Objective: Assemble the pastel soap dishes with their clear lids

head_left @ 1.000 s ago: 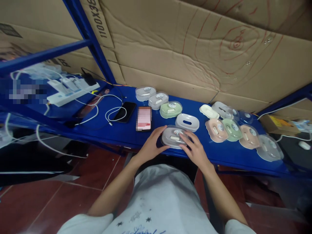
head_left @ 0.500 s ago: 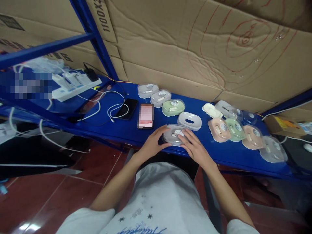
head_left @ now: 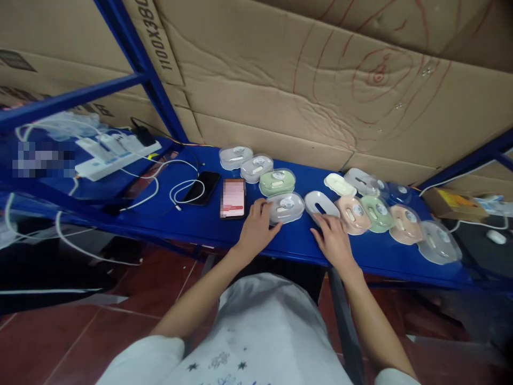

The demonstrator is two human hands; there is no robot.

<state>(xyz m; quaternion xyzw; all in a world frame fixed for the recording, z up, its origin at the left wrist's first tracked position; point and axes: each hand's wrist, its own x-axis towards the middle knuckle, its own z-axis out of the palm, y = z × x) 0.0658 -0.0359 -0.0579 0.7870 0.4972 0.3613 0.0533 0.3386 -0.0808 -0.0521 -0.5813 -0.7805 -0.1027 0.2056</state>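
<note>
Grey lidded case: on the blue table, the grey lidded case sits flat between the hands, just right of the phone. Clear lid on.
Left hand: left hand around the case's left end, fingers and thumb apart, touching. Can't tell if it's squeezing.
White shell: the white shell is just right of that case, oval slot showing, no clear lid visible on it.
Right hand: right hand has fingers at the shell's near edge, thumb apart from them. Can't tell if it's gripped.
Lids on: left row has a green case and two pale cases behind it. Right cluster has peach cases, a second green one and a grey end case.
Left uncovered, my read: white shell, plus cream tray.
Labels: round stickers on the lids, too small to read.
Writing: cardboard reads "1100X38", last character cut off; red hand-drawn rings to the right.
Screen: phone lit, mostly pixelated, unreadable.
Edges: dark phone and power strip left, small carton right; no brand legible.
</note>
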